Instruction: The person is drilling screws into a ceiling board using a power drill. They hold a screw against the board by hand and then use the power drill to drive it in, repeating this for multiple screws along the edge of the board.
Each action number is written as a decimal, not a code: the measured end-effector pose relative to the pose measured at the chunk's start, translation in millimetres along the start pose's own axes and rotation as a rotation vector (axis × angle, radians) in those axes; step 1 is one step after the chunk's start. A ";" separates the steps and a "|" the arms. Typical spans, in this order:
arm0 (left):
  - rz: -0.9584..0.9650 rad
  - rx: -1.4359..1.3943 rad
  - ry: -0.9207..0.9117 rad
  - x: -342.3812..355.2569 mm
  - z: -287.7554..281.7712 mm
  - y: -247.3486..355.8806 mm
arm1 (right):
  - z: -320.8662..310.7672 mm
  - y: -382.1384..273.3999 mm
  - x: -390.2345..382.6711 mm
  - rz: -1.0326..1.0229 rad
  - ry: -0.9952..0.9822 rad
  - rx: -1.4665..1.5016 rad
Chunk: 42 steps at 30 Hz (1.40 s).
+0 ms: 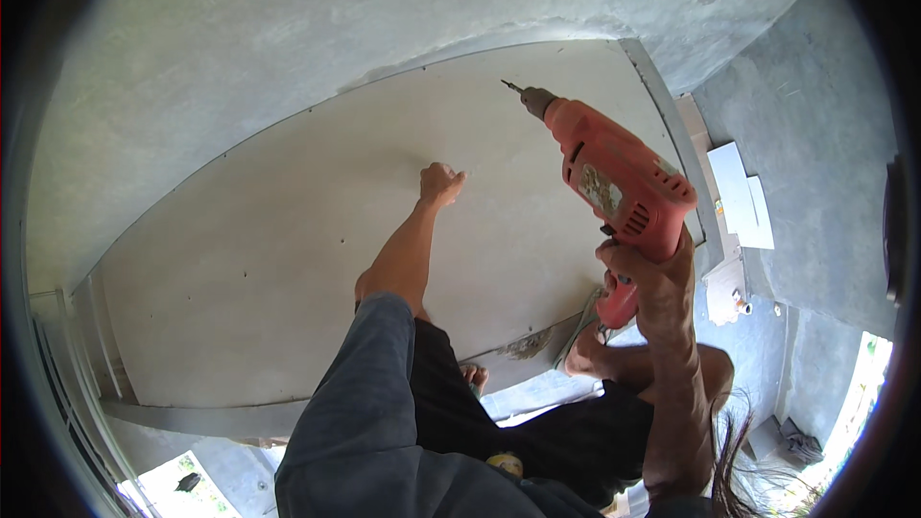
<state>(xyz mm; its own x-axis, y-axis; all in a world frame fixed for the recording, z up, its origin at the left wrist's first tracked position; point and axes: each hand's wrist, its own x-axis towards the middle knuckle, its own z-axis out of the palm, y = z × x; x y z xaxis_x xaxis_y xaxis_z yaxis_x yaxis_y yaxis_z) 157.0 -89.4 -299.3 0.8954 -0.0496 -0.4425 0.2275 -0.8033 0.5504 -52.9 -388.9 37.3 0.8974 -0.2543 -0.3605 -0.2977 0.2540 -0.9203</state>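
Observation:
My right hand [652,278] grips the handle of a red power drill [619,168], whose body is worn and dusty. The drill is tilted, its chuck and thin bit [511,85] toward the upper left, and the tip seems to stand apart from any surface. A large pale flat board [240,336] spreads across the middle, with several small dark spots like screw heads or holes along its edge and face. My left hand [441,185] is at the board's middle, fingers curled and pinched together. Whatever lies between those fingers is too small to make out.
A grey plastered wall [288,0] curves along the board's far edge. At the right, white sheets [741,194] lie near another grey wall. My bent legs and feet [580,357] are close to the board's near edge. Bright openings show at the lower left and lower right.

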 end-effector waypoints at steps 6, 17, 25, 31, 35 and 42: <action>-0.125 -0.113 -0.048 12.8 3.6 -13.3 | 2.2 -2.1 -4.7 0.032 0.071 0.019; -0.094 -0.105 -0.055 26.8 6.9 -48.4 | -0.6 -8.7 3.9 0.093 0.146 -0.018; -0.098 -0.090 -0.086 15.7 12.3 -23.8 | -12.3 -7.6 8.6 0.122 0.184 -0.079; -0.144 -0.123 -0.056 14.5 6.3 -19.2 | -12.9 -7.4 17.4 0.031 0.085 -0.091; -0.163 -0.186 -0.050 20.6 14.7 -18.7 | -13.9 -10.4 20.4 0.044 0.098 -0.113; -0.188 -0.025 0.000 13.9 13.7 -23.0 | -7.5 -6.2 35.8 0.145 0.116 -0.121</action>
<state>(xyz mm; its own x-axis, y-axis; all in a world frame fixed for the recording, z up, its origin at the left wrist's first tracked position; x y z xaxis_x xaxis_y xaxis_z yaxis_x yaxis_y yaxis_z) 158.9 -79.8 -327.8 0.8363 0.1001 -0.5391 0.4002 -0.7836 0.4752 -21.4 -406.5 28.9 0.8008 -0.3309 -0.4991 -0.4640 0.1841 -0.8665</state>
